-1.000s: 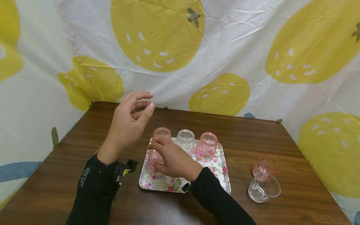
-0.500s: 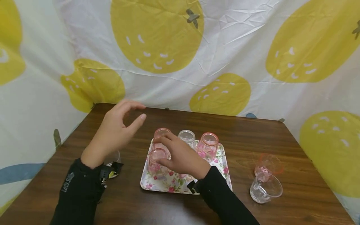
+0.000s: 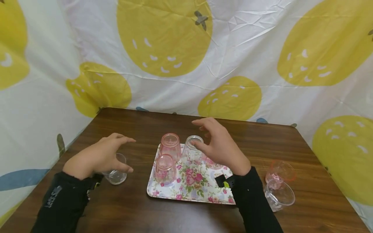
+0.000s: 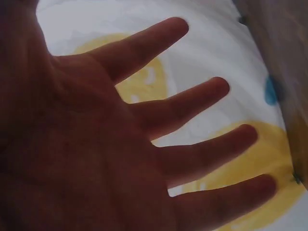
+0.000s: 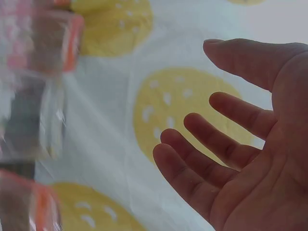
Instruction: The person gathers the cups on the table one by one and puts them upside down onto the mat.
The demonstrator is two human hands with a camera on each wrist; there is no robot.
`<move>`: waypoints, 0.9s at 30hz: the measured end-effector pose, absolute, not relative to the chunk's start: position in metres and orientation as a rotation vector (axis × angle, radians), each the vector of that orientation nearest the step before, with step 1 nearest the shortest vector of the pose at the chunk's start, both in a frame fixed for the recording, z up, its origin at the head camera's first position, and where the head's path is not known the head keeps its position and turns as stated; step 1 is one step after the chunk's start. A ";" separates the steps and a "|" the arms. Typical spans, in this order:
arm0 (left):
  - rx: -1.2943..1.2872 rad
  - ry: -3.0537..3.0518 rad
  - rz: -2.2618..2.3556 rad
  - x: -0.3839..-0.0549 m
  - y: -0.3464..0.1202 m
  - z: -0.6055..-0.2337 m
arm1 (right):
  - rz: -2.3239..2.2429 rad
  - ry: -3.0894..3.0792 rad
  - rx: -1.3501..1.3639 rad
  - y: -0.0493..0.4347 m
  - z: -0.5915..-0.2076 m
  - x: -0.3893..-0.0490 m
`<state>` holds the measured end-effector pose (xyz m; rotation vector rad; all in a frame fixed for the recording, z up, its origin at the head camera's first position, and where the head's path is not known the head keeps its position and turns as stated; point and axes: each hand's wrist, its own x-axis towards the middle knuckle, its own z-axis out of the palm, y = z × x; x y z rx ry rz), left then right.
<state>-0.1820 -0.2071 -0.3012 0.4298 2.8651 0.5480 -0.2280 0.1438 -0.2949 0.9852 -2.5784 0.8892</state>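
The table [image 3: 140,208] has smooth, softly shining wood grain; the tray [image 3: 189,194] is glossy. The clear tumbler [image 3: 190,153] at its twelve o'clock shines, glass or plastic unclear. Hanging cloth [image 3: 163,89] at twelve is creased, faintly lustrous; the left sleeve [image 3: 56,204] at eight is matt fabric.

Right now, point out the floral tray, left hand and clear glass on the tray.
Floral tray [image 3: 190,182]: head view, bare printed middle.
Left hand [image 3: 102,156]: head view, back of the hand.
Clear glass [image 3: 189,154]: head view, side wall.
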 end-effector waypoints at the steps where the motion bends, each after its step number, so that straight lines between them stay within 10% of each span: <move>1: 0.406 2.839 0.547 -0.182 -0.210 -0.304 | 0.896 -2.570 0.963 0.149 -0.292 -0.229; 27: 0.405 3.062 0.561 -0.190 -0.223 -0.311 | 1.067 -2.516 0.688 0.198 -0.277 -0.235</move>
